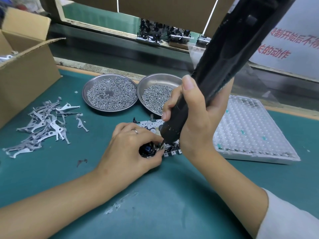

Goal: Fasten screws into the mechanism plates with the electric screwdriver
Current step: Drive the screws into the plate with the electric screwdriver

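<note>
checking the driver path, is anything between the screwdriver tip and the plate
Nothing visible does. The electric screwdriver bit comes down at the mechanism plate, and the left hand holds the plate just beside the bit, not under it.

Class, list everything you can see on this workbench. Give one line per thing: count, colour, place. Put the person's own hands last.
electric screwdriver: one, black, slanting down from upper right, tip at the plate.
mechanism plate: one, silver, centre of the mat, partly under both hands.
left dish: one, steel, behind the plate, full of small silver parts.
right dish: one, steel, touching the left dish, holding silver screws.
metal levers: a loose pile, grey, left on the mat.
cardboard box: one, brown, far left, open.
plastic tray: one, white, right of the plate.
mat: one, green, covering the bench.
left hand: pinches the plate's near edge.
right hand: grips the screwdriver.
</note>
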Tool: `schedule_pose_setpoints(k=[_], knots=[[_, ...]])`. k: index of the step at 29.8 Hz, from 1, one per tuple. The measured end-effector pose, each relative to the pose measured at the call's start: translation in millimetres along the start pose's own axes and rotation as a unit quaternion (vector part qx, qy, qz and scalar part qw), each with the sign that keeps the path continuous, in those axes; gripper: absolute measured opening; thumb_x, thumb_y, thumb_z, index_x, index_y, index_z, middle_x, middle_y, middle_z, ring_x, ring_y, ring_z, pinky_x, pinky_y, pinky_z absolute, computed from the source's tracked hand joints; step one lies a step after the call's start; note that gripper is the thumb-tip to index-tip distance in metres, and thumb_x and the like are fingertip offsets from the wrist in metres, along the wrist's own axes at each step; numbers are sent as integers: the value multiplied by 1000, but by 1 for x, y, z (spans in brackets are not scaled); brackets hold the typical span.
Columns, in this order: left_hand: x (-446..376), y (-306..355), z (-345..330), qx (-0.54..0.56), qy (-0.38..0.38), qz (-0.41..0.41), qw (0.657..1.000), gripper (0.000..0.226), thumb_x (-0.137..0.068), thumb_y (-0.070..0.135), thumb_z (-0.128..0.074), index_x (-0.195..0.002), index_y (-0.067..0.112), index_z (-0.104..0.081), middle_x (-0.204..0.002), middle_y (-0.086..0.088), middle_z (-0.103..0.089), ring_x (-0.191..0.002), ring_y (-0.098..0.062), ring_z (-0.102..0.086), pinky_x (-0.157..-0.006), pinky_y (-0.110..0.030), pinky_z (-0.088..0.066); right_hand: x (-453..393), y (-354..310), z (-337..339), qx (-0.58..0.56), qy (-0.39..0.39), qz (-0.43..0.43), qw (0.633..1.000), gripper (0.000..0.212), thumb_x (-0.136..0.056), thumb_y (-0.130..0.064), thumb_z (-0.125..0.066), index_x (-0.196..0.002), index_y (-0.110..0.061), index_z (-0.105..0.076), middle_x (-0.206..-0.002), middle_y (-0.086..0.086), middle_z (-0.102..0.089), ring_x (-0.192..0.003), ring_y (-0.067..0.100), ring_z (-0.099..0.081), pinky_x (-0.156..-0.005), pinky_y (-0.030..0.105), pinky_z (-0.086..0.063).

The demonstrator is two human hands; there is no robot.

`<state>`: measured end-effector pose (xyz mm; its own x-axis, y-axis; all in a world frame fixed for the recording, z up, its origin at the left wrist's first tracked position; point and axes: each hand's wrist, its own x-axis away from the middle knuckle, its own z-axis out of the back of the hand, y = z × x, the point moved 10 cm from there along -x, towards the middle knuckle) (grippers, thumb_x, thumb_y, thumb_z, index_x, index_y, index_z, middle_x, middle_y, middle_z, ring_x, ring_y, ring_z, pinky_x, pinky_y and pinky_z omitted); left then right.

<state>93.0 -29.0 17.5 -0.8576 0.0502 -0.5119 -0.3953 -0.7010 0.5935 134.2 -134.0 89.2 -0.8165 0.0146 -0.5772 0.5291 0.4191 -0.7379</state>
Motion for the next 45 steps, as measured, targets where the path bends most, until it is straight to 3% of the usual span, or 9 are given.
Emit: schedule_pose_setpoints(k=[12,21,29,36,41,45], knots=[[0,0,-1,-5,-5,3,1000,14,-63,30,-73,-74,20,-72,-74,26,-53,-79,-3,-48,-85,-25,-32,1,2,-2,0,-11,-4,1000,27,-83,-17,-56,-99,-13,-35,-56,9,-45,-33,22,-44,-40,23,-38],[0,-4,-3,-2,-13,18,1000,16,-64,31,-72,-76,22,-73,-76,22,-62,-77,-1,-46,-86,-26,-32,2,6,-1,10,-7,-15,1000,32,-82,-19,-57,-100,-8,-33,-58,10,-46,-34,23,-43,-41,23,-38],[1,-3,-2,1,-11,16,1000,19,-65,38,-69,-75,22,-72,-73,25,-55,-76,0,-46,-84,-24,-32,3,8,-1,10,-13,-15,1000,33,-82,-19,-57,-102,-6,-33,-58,11,-46,-34,23,-43,-41,22,-38],[1,-5,-3,8,-12,29,999,19,-63,31,-73,-82,28,-75,-77,22,-64,-80,-3,-52,-91,-26,-33,-13,-4,10,12,-10,20,1000,25,-85,-18,-57,-99,-15,-36,-51,4,-48,-33,24,-44,-41,23,-39],[3,-5,-3,-1,-18,31,999,23,-67,40,-65,-83,28,-75,-79,20,-67,-81,-5,-55,-91,-27,-34,-7,14,9,37,-20,-19,999,23,-84,-20,-56,-96,-23,-38,-51,7,-46,-33,23,-43,-40,22,-38],[2,-4,-4,-7,-22,36,999,20,-64,32,-72,-83,27,-75,-80,19,-68,-80,-7,-57,-90,-29,-35,-8,13,7,35,-36,-20,999,24,-83,-20,-57,-97,-23,-38,-54,10,-44,-33,23,-44,-40,22,-39]])
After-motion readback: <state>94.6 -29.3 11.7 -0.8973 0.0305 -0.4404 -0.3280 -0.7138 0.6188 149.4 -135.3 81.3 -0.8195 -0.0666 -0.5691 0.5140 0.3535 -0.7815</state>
